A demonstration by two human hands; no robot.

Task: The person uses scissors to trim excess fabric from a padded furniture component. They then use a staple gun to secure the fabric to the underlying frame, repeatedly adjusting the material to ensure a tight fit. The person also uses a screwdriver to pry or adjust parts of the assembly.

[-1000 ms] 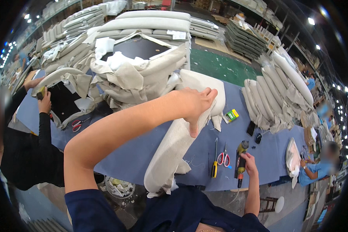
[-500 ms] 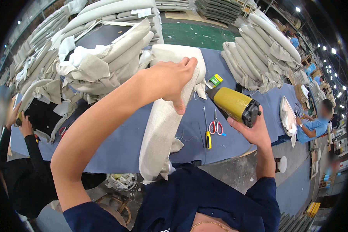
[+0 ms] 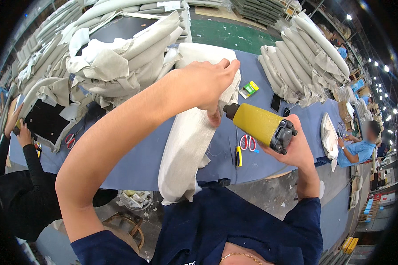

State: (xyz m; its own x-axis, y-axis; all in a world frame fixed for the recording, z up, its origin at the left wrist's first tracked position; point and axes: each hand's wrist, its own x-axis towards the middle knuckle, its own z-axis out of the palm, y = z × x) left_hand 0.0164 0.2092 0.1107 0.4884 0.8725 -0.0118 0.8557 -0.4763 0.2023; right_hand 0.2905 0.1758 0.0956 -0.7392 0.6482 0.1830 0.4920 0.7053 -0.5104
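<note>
A long beige cushion (image 3: 181, 150) covered in fabric lies on edge across the blue-covered table in front of me. My left hand (image 3: 210, 86) is closed over its upper part, the fingers over the far side and the thumb pressed against the side nearer the tool. In my right hand (image 3: 298, 148) is a yellow and black staple gun (image 3: 258, 123), its dark nose pointing left toward the cushion, close to my left thumb. Whether the nose touches the fabric, I cannot tell. The fingers round the gun's grip are mostly hidden behind its body.
Red-handled scissors (image 3: 247, 142), a yellow-handled screwdriver (image 3: 238, 157), a green-and-yellow box (image 3: 249, 89) and a phone (image 3: 275, 102) lie on the table. Padded panels are stacked at left (image 3: 137, 62) and right (image 3: 287, 66). Co-workers stand at both sides.
The staple gun has moved left, its nose now beside the cushion and my left thumb. My left hand has shifted slightly right along with the cushion's upper part.
</note>
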